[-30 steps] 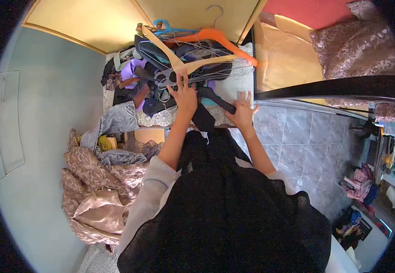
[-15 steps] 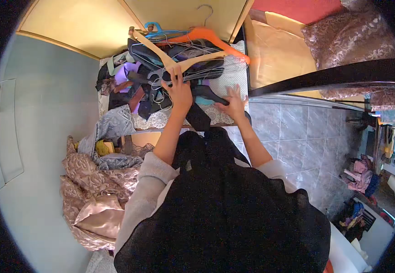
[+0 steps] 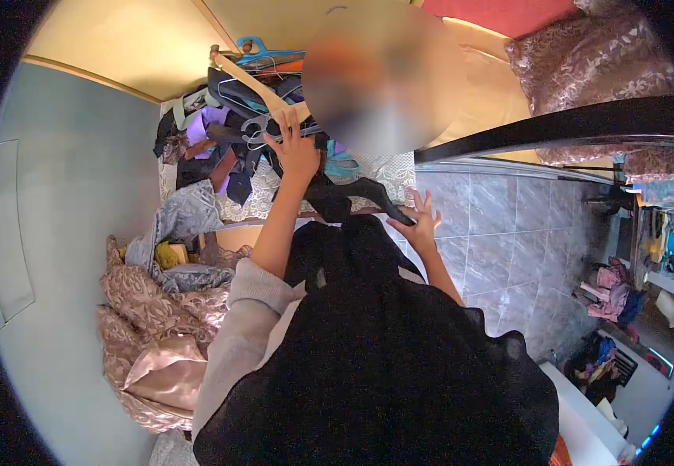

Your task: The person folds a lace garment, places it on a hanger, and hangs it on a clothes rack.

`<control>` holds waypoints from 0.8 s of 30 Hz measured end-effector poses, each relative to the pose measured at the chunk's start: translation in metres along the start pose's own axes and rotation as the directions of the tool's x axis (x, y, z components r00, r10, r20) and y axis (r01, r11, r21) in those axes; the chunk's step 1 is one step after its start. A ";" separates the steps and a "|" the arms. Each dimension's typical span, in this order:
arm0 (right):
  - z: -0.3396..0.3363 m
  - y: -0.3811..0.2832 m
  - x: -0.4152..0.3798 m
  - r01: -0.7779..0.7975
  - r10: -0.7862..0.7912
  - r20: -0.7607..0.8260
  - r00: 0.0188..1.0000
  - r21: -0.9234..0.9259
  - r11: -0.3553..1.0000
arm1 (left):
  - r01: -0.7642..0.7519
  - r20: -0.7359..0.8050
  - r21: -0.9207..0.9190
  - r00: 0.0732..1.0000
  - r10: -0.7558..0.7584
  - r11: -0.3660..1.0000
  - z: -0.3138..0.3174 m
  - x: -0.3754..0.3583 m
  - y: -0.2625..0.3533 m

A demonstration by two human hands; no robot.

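My left hand [image 3: 298, 151] lies over the pile of hangers, fingers stretched out, fingertips at the wooden hanger [image 3: 255, 84]. A black hanger [image 3: 364, 189] runs across the front edge of the lace-covered surface [image 3: 390, 172]. Its right end is held between thumb and hand by my right hand [image 3: 421, 220], whose other fingers are spread. Beneath my left hand are grey hanger hooks [image 3: 255, 128] and dark garments or straps. A blue hanger [image 3: 251, 48] is at the back. A blurred patch hides the pile's right part.
Shiny brown patterned fabric [image 3: 151, 342] and grey cloth [image 3: 189, 225] hang at the left. A dark, curved furniture edge [image 3: 554, 128] crosses the right side, above grey floor tiles [image 3: 500, 210]. Pink clothes [image 3: 613, 287] lie farther right.
My right hand has come toward me and slightly right, drawing the black hanger out from the pile. My left hand stays on the pile. The view has shifted slightly.
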State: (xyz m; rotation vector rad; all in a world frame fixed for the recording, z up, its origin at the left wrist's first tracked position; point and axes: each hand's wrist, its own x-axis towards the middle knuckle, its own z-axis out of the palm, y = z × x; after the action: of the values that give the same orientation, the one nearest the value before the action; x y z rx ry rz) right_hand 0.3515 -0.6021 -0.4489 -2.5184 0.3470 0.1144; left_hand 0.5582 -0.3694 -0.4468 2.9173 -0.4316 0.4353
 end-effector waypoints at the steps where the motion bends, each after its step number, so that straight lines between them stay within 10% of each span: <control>1: -0.003 -0.001 -0.003 0.008 -0.008 -0.017 1.000 0.026 1.000 | -0.021 0.083 -0.023 0.996 0.023 1.000 -0.010 0.000 0.001; 7: -0.030 -0.013 0.009 0.075 -0.075 -0.012 0.997 0.035 0.997 | -0.198 0.426 -0.466 0.804 0.414 0.862 -0.065 -0.023 0.015; 11: -0.053 -0.025 0.023 0.172 -0.179 0.054 0.982 0.115 0.978 | -0.186 0.344 -0.565 0.833 0.434 0.804 -0.086 -0.050 0.019; 18: -0.088 -0.092 0.054 0.442 -0.470 0.295 0.832 0.161 0.882 | 0.143 0.281 -0.520 0.960 0.011 0.842 -0.162 -0.104 -0.001; 24: -0.075 -0.201 0.073 0.751 -0.770 0.423 0.478 0.259 0.608 | 0.401 0.083 -0.392 0.912 -0.402 0.828 -0.247 -0.172 -0.025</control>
State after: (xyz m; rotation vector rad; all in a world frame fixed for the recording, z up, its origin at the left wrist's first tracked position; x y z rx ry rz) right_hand 0.4762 -0.5018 -0.2888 -2.2414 -0.9997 0.3841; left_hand 0.3438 -0.2523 -0.2695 2.5028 0.0985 0.2493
